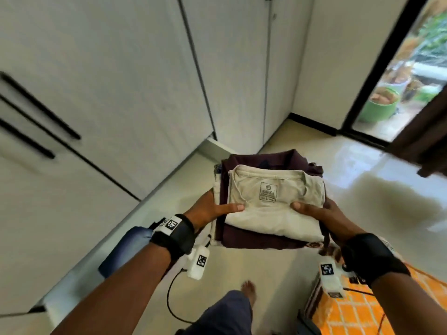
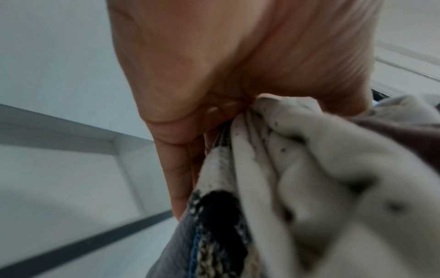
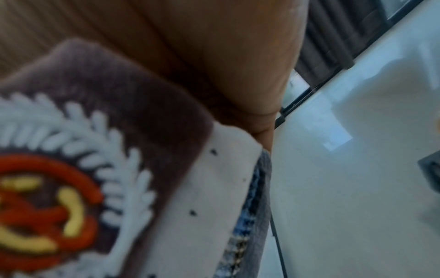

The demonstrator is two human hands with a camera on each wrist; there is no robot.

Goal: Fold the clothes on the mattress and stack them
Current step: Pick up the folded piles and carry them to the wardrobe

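A stack of folded clothes hangs in the air between my two hands, above the floor. A cream T-shirt with a neck label lies on top, over a dark maroon garment. My left hand grips the stack's left side, thumb on the cream shirt, fingers underneath. My right hand grips the right side the same way. The left wrist view shows the left hand under white speckled cloth and knitted fabric. The right wrist view shows the right hand, the maroon garment and its printed emblem.
White wardrobe doors with black handles fill the left. A glossy tiled floor runs to a glass door and a dark curtain on the right. An orange patterned mattress lies at lower right. My leg and bare foot stand below.
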